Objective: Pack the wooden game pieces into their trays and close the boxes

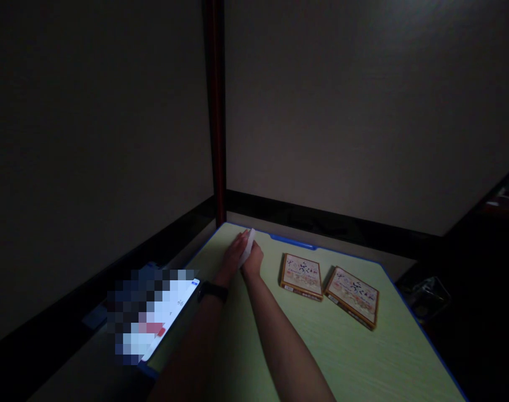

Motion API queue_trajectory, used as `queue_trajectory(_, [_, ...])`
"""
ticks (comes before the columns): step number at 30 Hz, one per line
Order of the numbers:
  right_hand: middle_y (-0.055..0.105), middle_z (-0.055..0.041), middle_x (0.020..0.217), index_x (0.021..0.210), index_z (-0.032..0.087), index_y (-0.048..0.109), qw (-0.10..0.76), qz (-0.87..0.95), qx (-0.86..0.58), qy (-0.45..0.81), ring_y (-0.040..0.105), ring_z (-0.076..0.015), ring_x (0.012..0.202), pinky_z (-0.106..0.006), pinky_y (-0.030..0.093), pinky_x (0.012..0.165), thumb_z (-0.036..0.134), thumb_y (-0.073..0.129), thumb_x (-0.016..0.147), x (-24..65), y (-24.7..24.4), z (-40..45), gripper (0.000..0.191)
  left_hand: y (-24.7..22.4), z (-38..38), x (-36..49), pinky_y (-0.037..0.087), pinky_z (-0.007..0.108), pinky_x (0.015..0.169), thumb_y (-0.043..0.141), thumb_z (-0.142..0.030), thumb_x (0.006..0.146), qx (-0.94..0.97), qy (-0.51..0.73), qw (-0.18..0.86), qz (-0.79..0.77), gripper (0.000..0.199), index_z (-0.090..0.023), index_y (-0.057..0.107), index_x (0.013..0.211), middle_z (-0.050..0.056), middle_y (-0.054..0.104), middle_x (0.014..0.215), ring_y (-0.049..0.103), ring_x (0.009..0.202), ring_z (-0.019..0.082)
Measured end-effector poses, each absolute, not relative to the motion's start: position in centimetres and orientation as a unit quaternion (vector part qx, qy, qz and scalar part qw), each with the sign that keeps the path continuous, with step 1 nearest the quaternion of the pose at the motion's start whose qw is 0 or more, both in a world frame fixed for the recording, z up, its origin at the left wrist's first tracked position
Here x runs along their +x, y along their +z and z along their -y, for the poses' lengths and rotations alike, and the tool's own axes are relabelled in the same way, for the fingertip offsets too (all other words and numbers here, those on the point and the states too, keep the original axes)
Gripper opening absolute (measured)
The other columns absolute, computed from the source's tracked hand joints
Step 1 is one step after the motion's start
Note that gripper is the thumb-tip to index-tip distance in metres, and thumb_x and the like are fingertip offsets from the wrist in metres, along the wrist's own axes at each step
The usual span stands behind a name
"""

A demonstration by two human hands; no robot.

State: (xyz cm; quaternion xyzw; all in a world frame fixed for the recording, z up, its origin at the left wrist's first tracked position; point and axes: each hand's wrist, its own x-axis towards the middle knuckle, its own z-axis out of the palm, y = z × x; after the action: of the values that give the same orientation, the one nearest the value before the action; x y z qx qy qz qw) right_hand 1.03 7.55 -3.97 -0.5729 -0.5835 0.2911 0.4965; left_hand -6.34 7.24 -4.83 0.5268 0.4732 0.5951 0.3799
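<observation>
Near the far left corner of the green table [346,352], my left hand [233,258] and my right hand [253,261] are close together around a thin white item [248,247]. The item stands on edge, tilted, between the two hands. My right hand's fingers are closed against its right side. My left hand lies along its left side, with the fingers pointing forward. Part of the item is hidden by the hands. A dark band is on my left wrist.
Two flat boxes with patterned covers, one [302,276] nearer and one [354,295] farther right, lie on the table. A lit phone screen [171,318], partly pixelated, is at the left edge. Walls [321,111] rise behind. A clear container [430,298] is beyond the right edge.
</observation>
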Motion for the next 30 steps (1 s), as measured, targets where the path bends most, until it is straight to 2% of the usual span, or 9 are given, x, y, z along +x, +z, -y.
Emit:
queue_trajectory(5, [0.076, -0.0129, 0.089, 0.095, 0.013, 0.073, 0.471, 0.608, -0.588, 0.250, 0.069, -0.0223, 0.079, -0.026, 0.048, 0.069, 0.024, 0.051, 0.091, 1.1, -3.9, -7.5, 0.025, -4.5, -7.2, -6.7, 0.018, 0.037, 0.124, 0.061, -0.051, 0.083, 0.535, 0.579, 0.379, -0.485, 0.054, -0.020, 0.067, 0.126, 0.007, 0.048, 0.151, 0.031, 0.148, 0.026])
queue_trajectory(8, [0.076, -0.0136, 0.091, 0.093, 0.013, 0.073, 0.456, 0.625, -0.589, 0.232, 0.069, -0.0227, 0.081, -0.027, 0.048, 0.073, 0.020, 0.053, 0.090, 1.0, -3.9, -7.4, 0.022, -4.3, -7.1, -6.8, 0.023, 0.040, 0.123, 0.067, -0.045, 0.077, 0.523, 0.591, 0.382, -0.481, 0.055, -0.017, 0.068, 0.125, 0.009, 0.050, 0.149, 0.038, 0.145, 0.028])
queue_trajectory(13, [0.075, -0.0138, 0.091, 0.091, 0.013, 0.073, 0.437, 0.651, -0.583, 0.215, 0.068, -0.0224, 0.083, -0.027, 0.047, 0.075, 0.016, 0.051, 0.090, 0.8, -3.6, -7.1, 0.022, -4.1, -6.8, -7.0, 0.032, 0.042, 0.119, 0.065, -0.042, 0.077, 0.479, 0.642, 0.368, -0.472, 0.053, -0.015, 0.069, 0.122, 0.010, 0.062, 0.138, 0.050, 0.135, 0.030])
queue_trajectory(20, [0.075, -0.0138, 0.090, 0.088, 0.014, 0.073, 0.418, 0.673, -0.578, 0.195, 0.068, -0.0227, 0.083, -0.028, 0.046, 0.075, 0.017, 0.045, 0.093, 0.6, -3.4, -6.9, 0.028, -3.7, -6.6, -7.1, 0.034, 0.041, 0.117, 0.065, -0.039, 0.073, 0.439, 0.681, 0.392, -0.436, 0.053, -0.014, 0.071, 0.119, 0.010, 0.064, 0.135, 0.051, 0.134, 0.030])
queue_trajectory(26, [0.076, -0.0103, 0.094, 0.092, 0.017, 0.075, 0.411, 0.701, -0.555, 0.178, 0.067, -0.0208, 0.085, -0.026, 0.045, 0.076, 0.017, 0.051, 0.090, 0.6, -3.3, -6.9, 0.024, -3.1, -6.5, -7.3, 0.034, 0.043, 0.116, 0.068, -0.040, 0.067, 0.410, 0.696, 0.420, -0.414, 0.053, -0.012, 0.074, 0.112, 0.012, 0.068, 0.129, 0.052, 0.133, 0.033])
queue_trajectory(30, [0.076, -0.0115, 0.093, 0.092, 0.016, 0.075, 0.402, 0.706, -0.558, 0.168, 0.066, -0.0218, 0.085, -0.027, 0.045, 0.078, 0.017, 0.051, 0.090, 0.7, -3.4, -7.0, 0.025, -2.8, -6.4, -7.4, 0.035, 0.041, 0.116, 0.069, -0.043, 0.065, 0.415, 0.694, 0.423, -0.410, 0.055, -0.012, 0.074, 0.110, 0.012, 0.068, 0.129, 0.051, 0.133, 0.033])
